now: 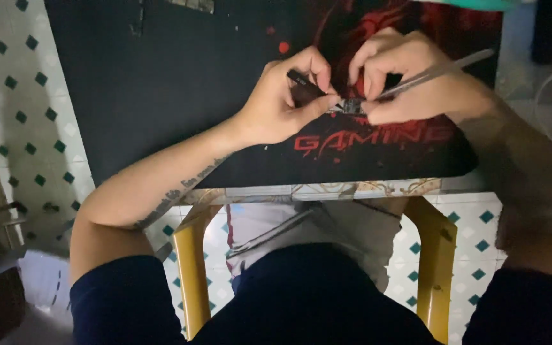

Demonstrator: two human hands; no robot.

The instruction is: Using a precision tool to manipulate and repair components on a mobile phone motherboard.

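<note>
My left hand (285, 96) grips a thin dark tool (303, 81) whose tip points at a small dark part (351, 107) lying on a black and red desk mat (161, 83). My right hand (410, 76) holds metal tweezers (439, 69) that slant up to the right, with their tips at the same small part. Both hands meet over the part near the mat's front middle. The part is mostly hidden by my fingers.
The mat covers a small table (327, 190) with yellow legs (191, 268). Below is a white floor with green diamond tiles (14, 83). My lap shows under the table edge. A stack of pale objects (39, 281) sits at the lower left.
</note>
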